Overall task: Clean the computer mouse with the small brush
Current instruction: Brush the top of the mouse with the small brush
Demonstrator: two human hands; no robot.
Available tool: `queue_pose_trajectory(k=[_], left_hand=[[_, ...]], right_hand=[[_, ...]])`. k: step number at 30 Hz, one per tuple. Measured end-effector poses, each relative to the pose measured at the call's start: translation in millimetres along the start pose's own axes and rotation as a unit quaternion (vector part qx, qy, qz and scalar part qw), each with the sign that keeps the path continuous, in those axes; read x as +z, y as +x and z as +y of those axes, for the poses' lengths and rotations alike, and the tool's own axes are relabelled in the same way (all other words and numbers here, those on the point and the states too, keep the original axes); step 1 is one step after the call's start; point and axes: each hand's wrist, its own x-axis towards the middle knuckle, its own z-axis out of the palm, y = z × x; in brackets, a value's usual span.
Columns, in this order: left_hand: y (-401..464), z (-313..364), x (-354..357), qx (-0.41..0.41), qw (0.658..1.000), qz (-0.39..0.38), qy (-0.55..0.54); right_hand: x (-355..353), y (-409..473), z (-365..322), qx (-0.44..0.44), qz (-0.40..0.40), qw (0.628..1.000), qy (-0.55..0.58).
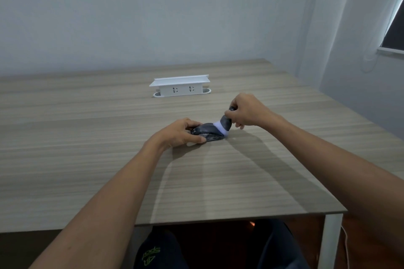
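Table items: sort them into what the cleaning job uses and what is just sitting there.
In use: computer mouse, held by left hand; small brush, in right hand.
Just there: white pop-up socket box, on the table.

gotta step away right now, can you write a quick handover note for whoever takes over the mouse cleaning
Left hand: closed around the near end of the computer mouse, holding it steady on the table.
Right hand: gripping the small brush by its dark handle, white bristles down on the mouse's right end.
Elsewhere: a white socket box stands further back on the table, clear of the work.
Done: the brush is in contact with the mouse; how much has been covered cannot be told from this view.
Left: brush across the rest of the mouse, then set the brush and the mouse down.
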Motion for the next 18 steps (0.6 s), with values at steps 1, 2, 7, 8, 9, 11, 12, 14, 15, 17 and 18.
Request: queue_pose_trajectory(k=[1,2,7,8,9,11,12,14,15,17,18], left_hand=[[-0.1,0.5,0.1,0.0,1.0,0.0,0.003],[-0.5,1.2,0.0,-0.001,1.0,0.0,0.006],[-1.4,1.2,0.3,0.004,1.0,-0.001,0.006],[-1.4,1.0,0.7,0.005,1.0,0.001,0.012],[-1.3,0.7,0.7,0.005,1.0,0.004,0.018],[-0.8,0.1,0.6,0.007,1.0,0.006,0.023],[-0.5,-0.2,0.5,0.008,1.0,0.005,0.024],[-0.3,-0.2,0.5,0.009,1.0,0.001,0.024],[-0.2,-0.1,0.6,0.008,1.0,0.0,0.023],[-0.2,-0.3,0.8,0.008,1.0,0.003,0.02],[-0.3,-0.5,1.1,0.007,1.0,0.004,0.018]], right_hand=[[1.0,-0.1,-3.2,-0.006,0.003,1.0,0.004],[2.0,0.0,-8.2,-0.013,0.004,1.0,0.016],[5.2,-0.1,-23.1,-0.027,-0.007,0.998,0.054],[4.3,-0.8,-19.7,-0.02,-0.006,0.999,0.046],[2.8,-1.7,-14.9,-0.009,-0.005,0.999,0.033],[-0.1,-4.4,-5.0,0.011,-0.006,1.0,0.003],[-1.2,-5.6,-1.9,0.017,-0.007,1.0,-0.009],[-1.7,-6.5,-1.7,0.018,-0.003,1.0,-0.015],[-1.2,-6.2,-4.2,0.013,0.001,1.0,-0.005],[0.5,-4.9,-13.3,0.003,-0.001,0.999,0.036],[1.4,-4.1,-18.1,0.0,-0.006,0.999,0.052]])
